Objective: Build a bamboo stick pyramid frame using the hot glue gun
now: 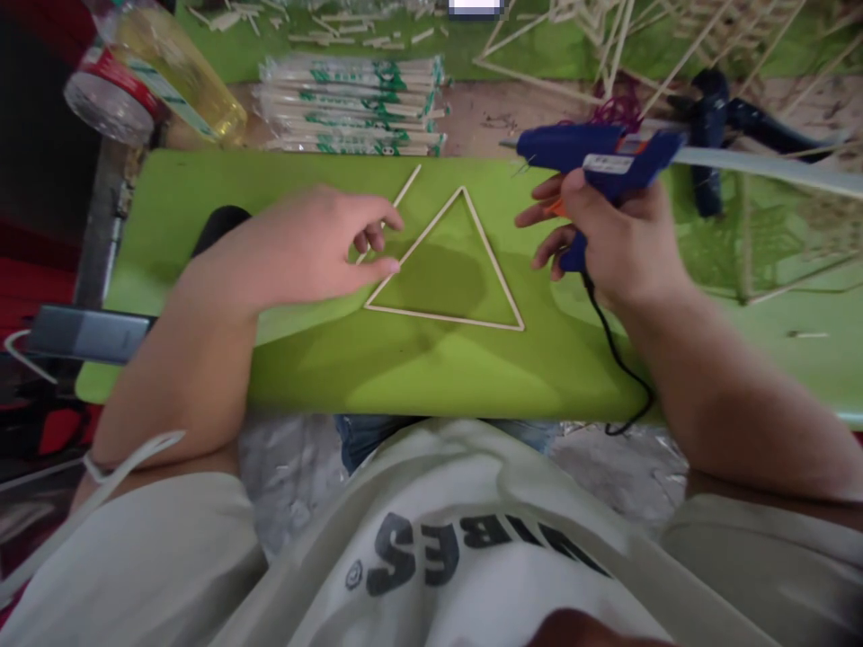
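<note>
Our right hand [627, 238] grips the glue gun [573, 146], long axis crosswise, pointing left; our left hand [324, 238], part-spread, is by the stick triangle [445, 317].

loose stick [407, 187] partly hidden, glue-gun label [608, 163] unreadable

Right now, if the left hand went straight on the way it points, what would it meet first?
The left hand would probably meet the left side of the stick triangle first; it lies just beyond the fingertips, though their height is unclear.
</note>
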Demonstrator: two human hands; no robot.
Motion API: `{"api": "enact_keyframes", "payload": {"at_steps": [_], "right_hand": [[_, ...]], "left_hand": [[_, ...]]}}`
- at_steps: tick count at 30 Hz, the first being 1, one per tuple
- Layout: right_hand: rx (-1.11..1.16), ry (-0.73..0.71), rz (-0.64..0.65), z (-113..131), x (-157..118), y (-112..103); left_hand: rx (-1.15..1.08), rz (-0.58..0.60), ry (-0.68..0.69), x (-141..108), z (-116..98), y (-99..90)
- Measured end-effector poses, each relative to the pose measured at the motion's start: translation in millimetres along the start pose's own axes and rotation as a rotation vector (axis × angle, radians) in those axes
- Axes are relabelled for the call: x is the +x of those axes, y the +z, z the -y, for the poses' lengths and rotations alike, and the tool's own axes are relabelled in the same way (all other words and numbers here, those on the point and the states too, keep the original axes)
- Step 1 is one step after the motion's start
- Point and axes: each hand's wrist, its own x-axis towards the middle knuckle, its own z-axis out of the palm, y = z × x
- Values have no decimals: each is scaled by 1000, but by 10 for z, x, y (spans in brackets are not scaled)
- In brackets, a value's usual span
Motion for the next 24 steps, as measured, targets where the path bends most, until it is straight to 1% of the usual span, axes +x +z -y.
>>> {"api": "enact_keyframes", "payload": {"at_steps": [3,6,8,12,16,19,22,24], "right_hand": [[-4,-58,-31,102,-78,10],[1,-94,-37,136,-149,43],[1,-103,-2,116,-166,54],[14,-84,57,47,-156,51],[3,-79,68,3,-162,65],[-13,-72,55,-2,-178,75],[-6,-64,54,46,-197,76],[3,-48,53,105,-215,81]], "left_hand": [[-20,-64,-33,31,63,-18],[10,-17,-48,65,38,4],[19,13,-58,89,12,39],[-12,9,-60,178,5,171],[-91,16,-126,264,-38,285],[-147,14,-139,251,-131,288],[-207,19,-111,208,-212,258],[-235,46,-89,192,-235,244]]}}
